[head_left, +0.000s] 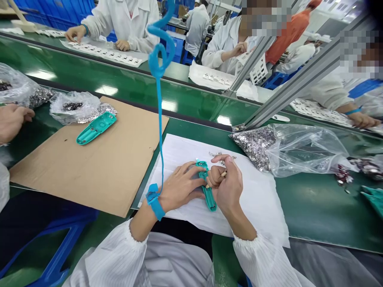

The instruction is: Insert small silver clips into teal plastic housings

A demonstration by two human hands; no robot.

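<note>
**Steadying a green shell on white paper**

Wears a blue strap on the left wrist. Braces the shell with the left hand, touching its left edge with spread fingers; cannot tell whether clasping or merely pressing. Curls the right hand close at its right side, perhaps around a slim tan tool, too hidden to tell. Looks to be midway through close work inside the shell; probably calls next for a still shell and a small, exact right-hand movement. Has loose metal bits just beyond the right hand. Has, farther left, a second shell on card; farther right, a bag of metal parts. Faces, at the far side, a green belt and a co-worker's hand.
</note>
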